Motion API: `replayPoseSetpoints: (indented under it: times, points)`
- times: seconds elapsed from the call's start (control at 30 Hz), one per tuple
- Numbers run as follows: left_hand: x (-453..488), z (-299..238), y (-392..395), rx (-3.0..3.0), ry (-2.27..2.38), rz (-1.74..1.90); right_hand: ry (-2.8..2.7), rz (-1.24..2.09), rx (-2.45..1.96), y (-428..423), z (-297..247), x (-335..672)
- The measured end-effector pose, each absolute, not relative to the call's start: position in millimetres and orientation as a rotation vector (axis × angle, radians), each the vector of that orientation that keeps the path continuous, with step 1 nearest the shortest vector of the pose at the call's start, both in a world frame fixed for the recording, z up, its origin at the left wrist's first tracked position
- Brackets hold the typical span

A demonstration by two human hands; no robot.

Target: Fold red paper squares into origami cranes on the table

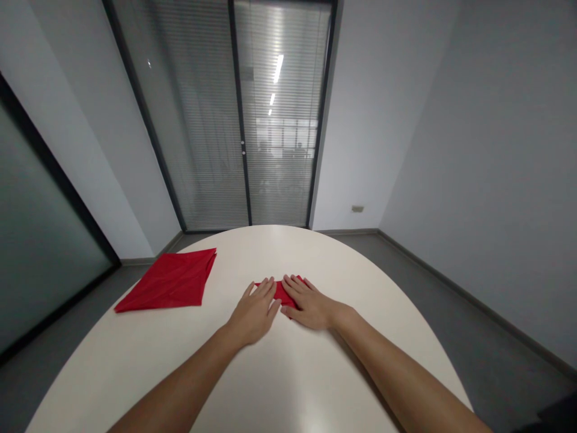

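Note:
A small folded red cloth (283,292) lies on the white round table (279,373), mostly covered by my hands. My left hand (253,311) lies flat on it with fingers stretched out, pressing its left part. My right hand (309,304) lies flat beside it, fingers extended over the cloth's right part. The two hands nearly touch at the fingertips. Neither hand grips anything.
A stack of larger folded red cloths (171,279) sits at the table's far left edge. Beyond the table are glass doors with blinds (243,120), grey walls and grey floor. The table's rim curves away on the right.

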State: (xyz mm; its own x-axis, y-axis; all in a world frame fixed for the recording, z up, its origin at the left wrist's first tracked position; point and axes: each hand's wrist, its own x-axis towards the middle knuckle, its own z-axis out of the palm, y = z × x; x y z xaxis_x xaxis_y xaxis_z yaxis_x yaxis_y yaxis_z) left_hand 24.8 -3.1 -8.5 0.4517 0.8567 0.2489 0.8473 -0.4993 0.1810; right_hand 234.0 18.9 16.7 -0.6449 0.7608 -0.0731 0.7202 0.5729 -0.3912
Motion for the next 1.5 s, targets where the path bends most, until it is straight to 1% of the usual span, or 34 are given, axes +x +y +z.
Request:
replayPoseSetpoints:
  times: [0.17, 0.3, 0.37, 0.6, 0.77, 0.9, 1.1, 1.3, 1.5]
  points:
    - [26, -7, -5, 2.59, 1.703, 0.43, -2.688, 0.628, -1.289, 14, 22, 232]
    - [24, -3, -7, 2.691, 1.404, 0.431, -2.676, 0.592, -1.332, 10, 23, 227]
    - [23, -3, -7, 2.704, 1.333, 0.422, -2.687, 0.593, -1.334, 11, 23, 226]
    - [26, -7, -6, 2.636, 1.647, 0.479, -2.712, 0.642, -1.198, 24, 22, 244]
    - [28, -5, -8, 2.546, 1.792, 0.524, -2.715, 0.524, -1.072, 23, 31, 251]
    - [27, 1, -11, 2.587, 1.627, 0.596, -2.666, 0.433, -0.955, 20, 36, 252]
    - [23, 8, -15, 2.618, 1.386, 0.701, -2.574, 0.429, -0.871, 23, 34, 251]
    - [22, 2, -8, 2.592, 1.438, 0.818, -2.509, 0.402, -0.963, 26, 27, 249]
    - [21, 3, -5, 2.567, 1.48, 0.849, -2.488, 0.421, -0.997, 21, 29, 246]
